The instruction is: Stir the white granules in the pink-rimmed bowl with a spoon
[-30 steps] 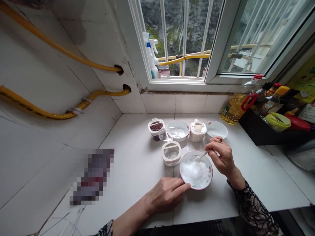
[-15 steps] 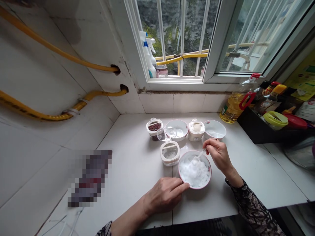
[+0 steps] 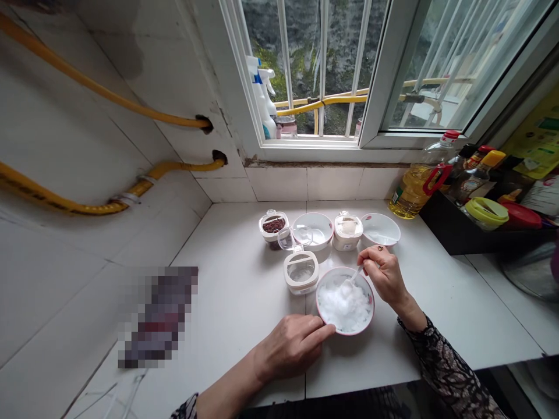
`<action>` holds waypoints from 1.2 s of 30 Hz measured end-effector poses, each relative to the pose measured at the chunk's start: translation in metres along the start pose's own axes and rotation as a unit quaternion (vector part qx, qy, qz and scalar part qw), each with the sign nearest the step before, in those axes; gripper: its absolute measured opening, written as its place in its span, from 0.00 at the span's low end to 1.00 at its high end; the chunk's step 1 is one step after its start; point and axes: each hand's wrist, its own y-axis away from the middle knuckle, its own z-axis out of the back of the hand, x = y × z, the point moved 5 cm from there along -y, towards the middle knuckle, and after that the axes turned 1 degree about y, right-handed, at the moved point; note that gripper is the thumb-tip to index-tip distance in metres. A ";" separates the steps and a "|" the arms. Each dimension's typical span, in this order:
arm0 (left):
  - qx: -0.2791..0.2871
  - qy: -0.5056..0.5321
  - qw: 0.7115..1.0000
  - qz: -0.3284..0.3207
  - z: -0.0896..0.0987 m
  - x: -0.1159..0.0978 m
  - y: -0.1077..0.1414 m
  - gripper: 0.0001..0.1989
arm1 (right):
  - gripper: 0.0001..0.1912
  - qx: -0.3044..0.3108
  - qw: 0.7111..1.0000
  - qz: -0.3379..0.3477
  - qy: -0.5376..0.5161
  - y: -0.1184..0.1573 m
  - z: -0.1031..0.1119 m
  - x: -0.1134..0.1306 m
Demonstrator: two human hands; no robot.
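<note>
A pink-rimmed bowl (image 3: 322,319) on the white counter holds a heap of white granules (image 3: 349,306). My left hand (image 3: 293,344) grips the near left side of its rim, thumb over the edge. In my right hand (image 3: 382,272) is the handle of a white spoon (image 3: 355,274), pinched between the fingers, its bowl down in the granules. Just left of the bowl stands a clear-sided seasoning jar (image 3: 301,272) with its lid flipped up. Behind are a jar of dark red pieces (image 3: 274,228) and a jar of pale powder (image 3: 348,231), both with lids down.
Two more bowls, one left (image 3: 321,241) and one right (image 3: 381,229), stand at the back among the jars. An oil bottle (image 3: 408,189) and a black condiment box (image 3: 449,227) are at the right. A blurred dark item (image 3: 159,317) lies left on the counter (image 3: 236,291).
My right hand has shifted slightly left and down with the spoon in the granules. My left hand stays on the bowl's rim.
</note>
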 end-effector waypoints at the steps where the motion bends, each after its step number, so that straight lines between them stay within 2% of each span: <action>1: 0.002 0.002 1.000 0.001 0.000 0.000 0.001 0.16 | 0.12 -0.001 1.000 -0.001 -0.004 0.000 0.000 0.000; 12: 0.003 -0.002 1.000 0.000 0.000 0.000 0.000 0.19 | 0.12 -0.014 0.999 -0.021 -0.019 0.000 0.001 -0.001; 16: -0.001 -0.007 1.000 0.001 0.000 0.000 0.000 0.19 | 0.11 -0.011 0.990 -0.111 -0.088 0.000 -0.002 -0.009; 20: 0.008 -0.006 1.000 0.006 -0.001 0.000 0.001 0.19 | 0.09 0.012 0.961 -0.206 -0.183 0.000 -0.008 -0.023; 25: 0.004 -0.009 1.000 0.004 -0.001 0.000 0.001 0.19 | 0.08 0.027 0.937 -0.238 -0.253 -0.003 -0.012 -0.032; 29: 0.005 -0.012 1.000 -0.001 -0.002 0.000 0.000 0.18 | 0.08 0.029 0.942 -0.202 -0.266 -0.004 -0.017 -0.019; 32: 0.001 -0.016 1.000 -0.002 -0.002 0.000 -0.001 0.17 | 0.09 0.046 0.963 -0.131 -0.233 -0.002 -0.024 0.002; 34: 0.002 -0.015 1.000 -0.003 -0.002 0.000 -0.002 0.17 | 0.08 0.047 0.981 -0.049 -0.179 -0.001 -0.028 0.017; 36: 0.003 -0.015 1.000 -0.004 -0.003 0.000 -0.002 0.17 | 0.09 0.061 0.990 0.073 -0.104 0.001 -0.032 0.034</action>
